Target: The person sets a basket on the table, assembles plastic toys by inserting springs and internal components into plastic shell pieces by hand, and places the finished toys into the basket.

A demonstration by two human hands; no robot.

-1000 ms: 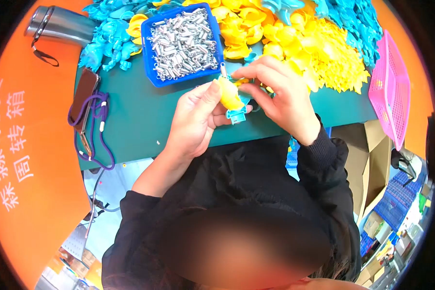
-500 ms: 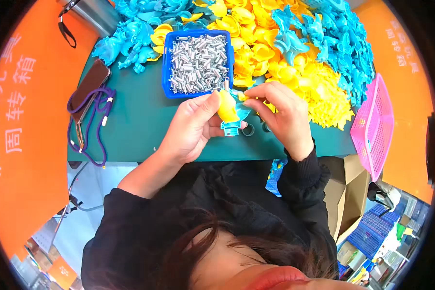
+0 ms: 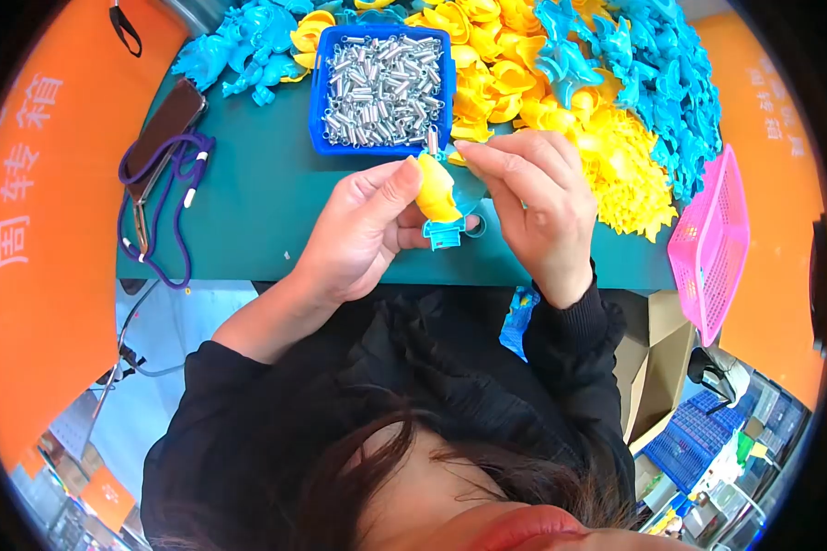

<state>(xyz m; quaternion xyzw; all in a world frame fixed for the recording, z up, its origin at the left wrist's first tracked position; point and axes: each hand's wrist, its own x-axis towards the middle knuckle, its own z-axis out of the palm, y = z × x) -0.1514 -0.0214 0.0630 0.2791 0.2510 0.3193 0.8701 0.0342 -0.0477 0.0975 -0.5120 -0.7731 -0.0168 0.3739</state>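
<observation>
My left hand (image 3: 363, 230) is closed around a blue-and-yellow plastic toy part, its thumb on the yellow shell (image 3: 438, 191). The blue body (image 3: 444, 234) of that part shows below and behind the shell, with a square tab at its bottom. My right hand (image 3: 542, 197) is bent in a pinch at the part's upper right, its fingertips at a small yellow plastic piece (image 3: 457, 159). How firmly that piece is gripped is partly hidden. Just above the part, a metal spring (image 3: 433, 140) shows at the front rim of the blue bin.
The blue bin (image 3: 317, 110) of metal springs stands beyond my hands. Behind and to the right are heaps of yellow pieces (image 3: 616, 174) and blue pieces (image 3: 671, 92). A pink basket (image 3: 717, 243) sits at the right edge. A phone (image 3: 170, 129) with a purple cord lies left.
The view has shifted slightly, so the table's things sit a little higher. Both hands stay at the toy part, with my right fingertips slightly higher and still by the small yellow piece.
</observation>
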